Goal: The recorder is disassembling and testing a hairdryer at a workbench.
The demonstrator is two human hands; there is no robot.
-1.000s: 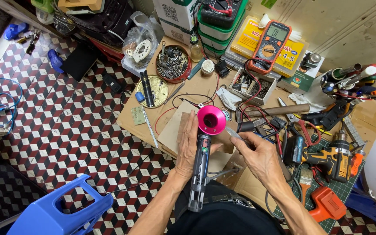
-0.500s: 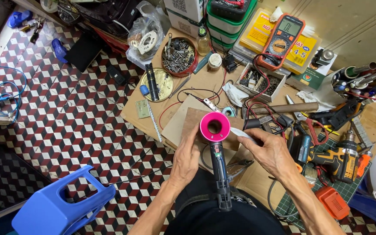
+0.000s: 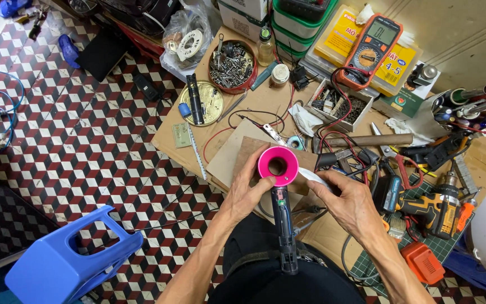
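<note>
The hair dryer [image 3: 279, 191] stands in the middle of the view, just above the person's lap and at the near edge of the low worktop [image 3: 198, 141]. Its pink ring-shaped head faces up and its dark handle runs down toward the body, with the casing open so the inner parts show along its length.

The left hand [image 3: 247, 194] is clamped around the left side of the pink head, fingers curled over the rim. The right hand [image 3: 347, 202] is closed on a small white piece [image 3: 314, 176] pressed against the head's right side. What exactly that piece is I cannot tell.

To do this well, the left hand should keep the head steady while the right works the white piece gently along the seam, since the glossy plastic looks smooth and could slip or mark.

Around it, the worktop is plain brown cardboard and board. To the far left a round tin [image 3: 233, 66] holds grey metal screws. At the far right lies an orange multimeter [image 3: 373, 48] with red leads, and to the right an orange and black drill [image 3: 440, 205]. A blue plastic stool [image 3: 68, 262] sits near left on the checkered tile floor [image 3: 85, 141].
</note>
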